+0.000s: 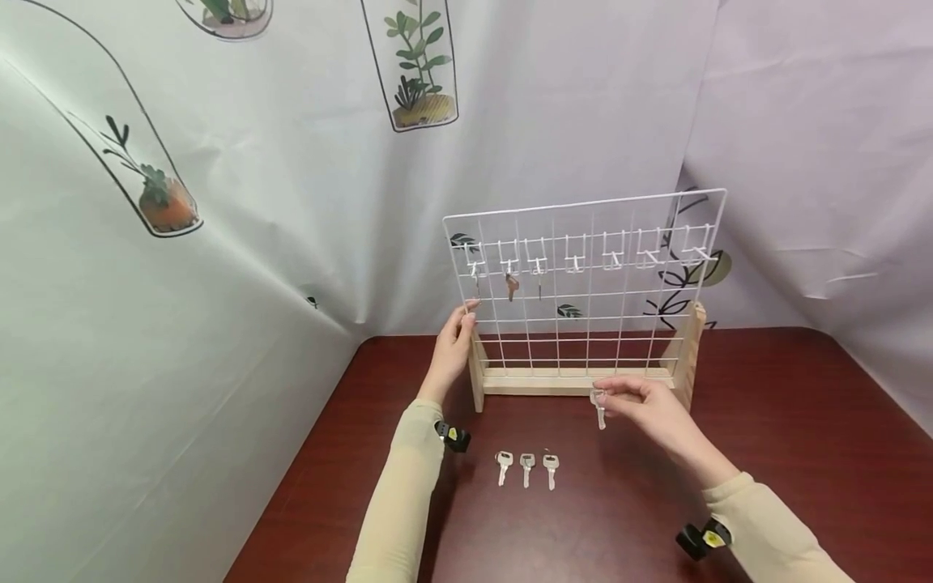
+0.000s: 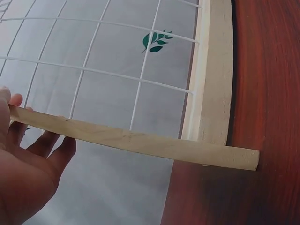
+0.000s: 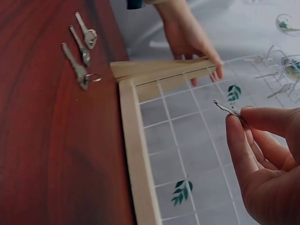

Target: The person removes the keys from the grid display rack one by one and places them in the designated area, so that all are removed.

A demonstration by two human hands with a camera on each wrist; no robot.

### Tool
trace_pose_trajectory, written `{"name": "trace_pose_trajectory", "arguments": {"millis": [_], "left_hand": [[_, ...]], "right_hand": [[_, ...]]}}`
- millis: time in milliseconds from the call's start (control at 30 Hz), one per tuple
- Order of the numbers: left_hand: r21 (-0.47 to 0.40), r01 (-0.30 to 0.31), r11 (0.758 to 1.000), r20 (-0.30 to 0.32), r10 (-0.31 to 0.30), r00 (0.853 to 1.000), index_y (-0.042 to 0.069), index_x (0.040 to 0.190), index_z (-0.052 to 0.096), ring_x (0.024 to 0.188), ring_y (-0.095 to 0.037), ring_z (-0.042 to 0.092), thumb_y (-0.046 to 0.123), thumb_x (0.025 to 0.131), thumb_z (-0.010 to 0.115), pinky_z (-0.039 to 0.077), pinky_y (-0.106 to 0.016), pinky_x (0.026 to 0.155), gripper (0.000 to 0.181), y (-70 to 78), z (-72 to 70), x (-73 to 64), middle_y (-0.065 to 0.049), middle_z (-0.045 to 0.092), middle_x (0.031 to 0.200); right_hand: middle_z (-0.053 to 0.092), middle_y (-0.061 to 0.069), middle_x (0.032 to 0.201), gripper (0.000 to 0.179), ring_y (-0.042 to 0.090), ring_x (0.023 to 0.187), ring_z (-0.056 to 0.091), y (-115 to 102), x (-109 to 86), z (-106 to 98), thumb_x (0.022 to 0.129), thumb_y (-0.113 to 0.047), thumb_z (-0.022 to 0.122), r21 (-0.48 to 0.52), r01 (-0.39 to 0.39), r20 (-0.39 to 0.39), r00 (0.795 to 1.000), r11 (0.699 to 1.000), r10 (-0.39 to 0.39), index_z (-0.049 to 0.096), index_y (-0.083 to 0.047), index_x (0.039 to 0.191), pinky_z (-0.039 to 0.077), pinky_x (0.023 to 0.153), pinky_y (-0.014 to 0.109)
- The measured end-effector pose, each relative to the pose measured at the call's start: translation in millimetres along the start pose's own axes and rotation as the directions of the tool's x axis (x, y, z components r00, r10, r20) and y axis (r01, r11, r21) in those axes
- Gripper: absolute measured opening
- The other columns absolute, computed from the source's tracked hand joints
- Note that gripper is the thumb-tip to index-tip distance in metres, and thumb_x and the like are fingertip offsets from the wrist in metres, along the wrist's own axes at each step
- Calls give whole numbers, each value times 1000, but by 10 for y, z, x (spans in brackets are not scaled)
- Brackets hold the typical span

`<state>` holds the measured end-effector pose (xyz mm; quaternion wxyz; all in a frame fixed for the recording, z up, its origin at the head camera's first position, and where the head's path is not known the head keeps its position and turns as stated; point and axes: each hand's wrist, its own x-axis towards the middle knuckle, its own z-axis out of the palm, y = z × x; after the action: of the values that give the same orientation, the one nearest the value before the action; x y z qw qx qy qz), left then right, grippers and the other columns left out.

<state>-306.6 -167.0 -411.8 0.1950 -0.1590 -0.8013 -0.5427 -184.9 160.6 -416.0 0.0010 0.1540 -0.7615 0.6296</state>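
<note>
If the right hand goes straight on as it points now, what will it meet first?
The right hand would probably meet the wire rack first, near its wooden bar; depth is unclear.

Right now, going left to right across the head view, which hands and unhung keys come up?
Left hand → first table key → second table key → third table key → held key → right hand.

The table [image 1: 619, 518] is dark red-brown with darker grain-like streaks. The wire grid [image 1: 590, 294] and its hooks [image 1: 576, 264] are white, the stand [image 1: 539, 385] pale, faintly grained wood. The loose keys [image 1: 527, 470] and the raised key [image 1: 601, 413] are silver; one hung key [image 1: 513, 286] is coppery brown. The backdrop [image 1: 583, 105] is whitish, printed with green leaves [image 2: 157, 41] and black-outlined vessels [image 1: 423, 109]. Both sleeves [image 1: 401, 494] are plain cream, the wrist devices [image 1: 455, 438] black with yellow patches.
</note>
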Motion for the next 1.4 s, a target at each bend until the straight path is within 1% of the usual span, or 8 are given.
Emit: {"name": "trace_pose_trajectory", "arguments": {"millis": [133, 333, 400, 467, 800, 867, 1100, 1400], "left_hand": [[-44, 16, 999, -8, -16, 1000, 16, 141, 57, 122, -27, 59, 31, 107, 51, 45, -46, 102, 38, 42, -19, -16, -15, 61, 136], [-129, 56, 990, -14, -59, 998, 10, 144, 55, 127, -29, 56, 29, 105, 56, 46, -48, 102, 43, 60, -60, -72, -16, 57, 142], [-129, 43, 991, -26, -47, 999, 11, 145, 55, 125, -28, 58, 31, 104, 58, 47, -48, 101, 45, -61, -59, -67, -15, 59, 140], [-131, 45, 990, -33, -50, 998, 10, 144, 56, 124, -28, 59, 28, 104, 60, 48, -48, 101, 44, -82, -79, -81, -16, 60, 139], [-145, 42, 988, -25, -46, 999, 5, 143, 56, 125, -32, 59, 25, 103, 61, 47, -47, 102, 45, -58, -68, -37, -19, 60, 138], [-139, 37, 990, -28, -42, 999, 2, 143, 55, 125, -34, 59, 22, 104, 60, 47, -48, 102, 44, -35, -62, -37, -20, 59, 138], [-106, 1, 994, -34, -5, 999, -4, 141, 54, 123, -36, 60, 13, 104, 58, 50, -45, 99, 41, 279, -89, -136, -26, 59, 135], [-139, 3, 990, -67, -12, 998, -5, 141, 54, 132, -33, 53, 11, 103, 59, 44, -43, 107, 41, 288, -113, -188, -22, 57, 140]], "right_hand": [[73, 20, 102, 35, 8, 81, 70, 81, -34, 13, 93, -6, 70, 3, -17, 29, 999, 1000, 17, 63, 15, 120, 56, 76, 24], [72, 21, 104, 34, 9, 84, 70, 236, -96, 30, 94, -5, 68, 5, -68, 109, 992, 998, 67, 63, 16, 121, 57, 79, 30], [72, 22, 106, 36, 9, 85, 70, 282, -116, 35, 94, -5, 68, 12, -87, 136, 987, 996, 84, 62, 16, 122, 57, 79, 30], [72, 21, 107, 37, 8, 86, 69, 329, -129, 34, 94, -6, 69, 13, -95, 162, 982, 995, 92, 61, 16, 123, 57, 78, 29], [72, 18, 99, 35, 8, 85, 69, 461, -119, 89, 94, -3, 67, 23, -98, 246, 965, 995, 89, 60, 18, 121, 57, 77, 27], [72, 18, 98, 35, 9, 85, 69, 488, -112, 121, 94, -2, 66, 39, -109, 264, 960, 993, 95, 60, 19, 121, 58, 78, 29], [70, 15, 94, 30, 10, 83, 68, 578, -133, 252, 91, 0, 68, 75, -148, 282, 952, 986, 121, 63, 17, 115, 58, 76, 31], [68, 10, 87, 21, 15, 80, 67, 651, -143, 400, 87, 1, 69, 20, -176, 271, 949, 984, 164, 68, 11, 105, 58, 72, 29]]}}
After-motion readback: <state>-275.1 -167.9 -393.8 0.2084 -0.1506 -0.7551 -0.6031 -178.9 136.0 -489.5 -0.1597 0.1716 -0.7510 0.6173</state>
